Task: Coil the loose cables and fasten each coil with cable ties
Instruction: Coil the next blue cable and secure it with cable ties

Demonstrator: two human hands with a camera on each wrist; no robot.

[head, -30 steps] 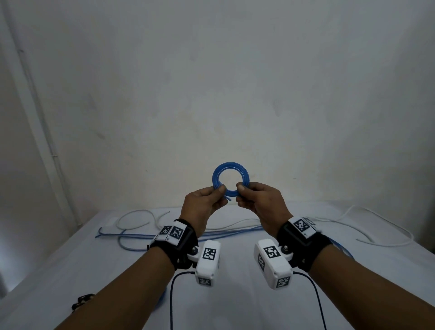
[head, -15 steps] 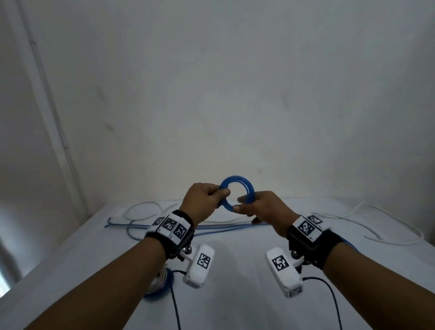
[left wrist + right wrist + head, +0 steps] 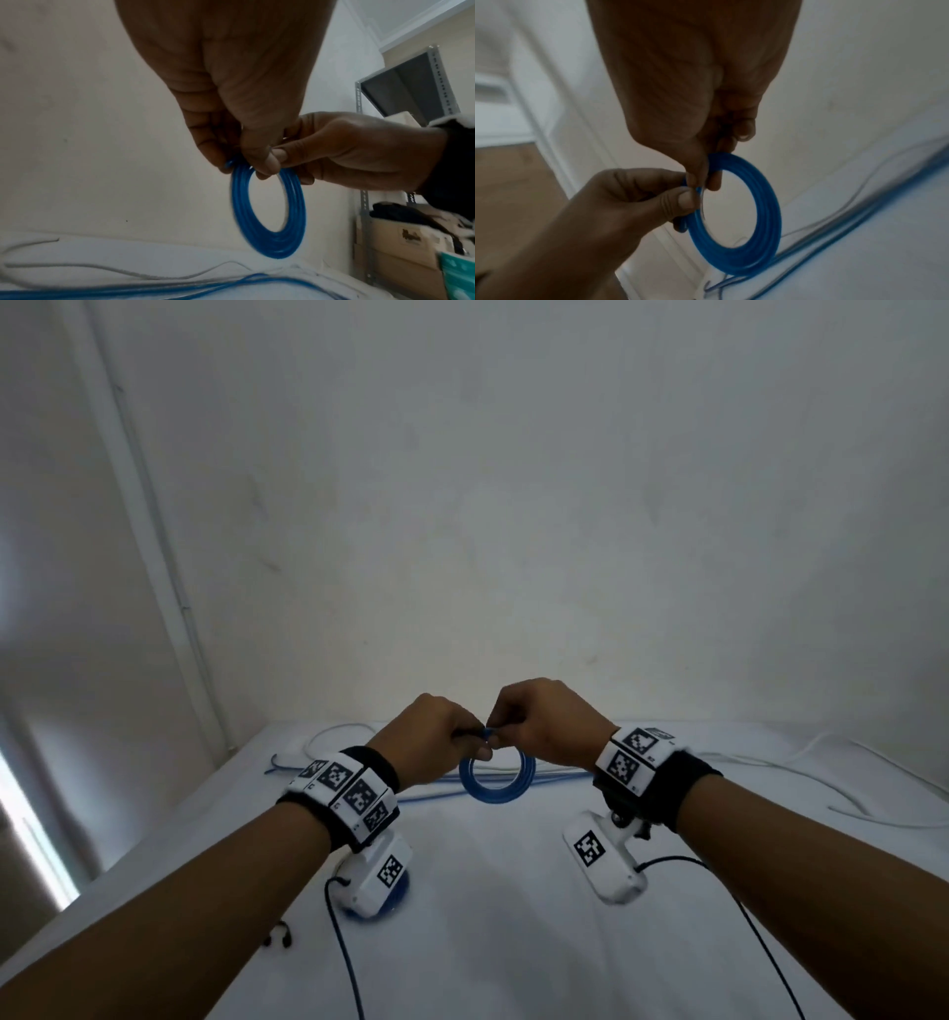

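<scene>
The left hand [image 3: 429, 742] pinches the top of the blue cable coil [image 3: 497, 783] between thumb and curled fingers; the coil hangs below both grips, above the white table [image 3: 513, 916]. The right hand [image 3: 547, 726], fingers curled, pinches the same top edge just beside it

A bare off-white wall [image 3: 513, 505] rises behind the white table [image 3: 513, 942]; a grey metal shelf [image 3: 401, 97] stands aside.
</scene>
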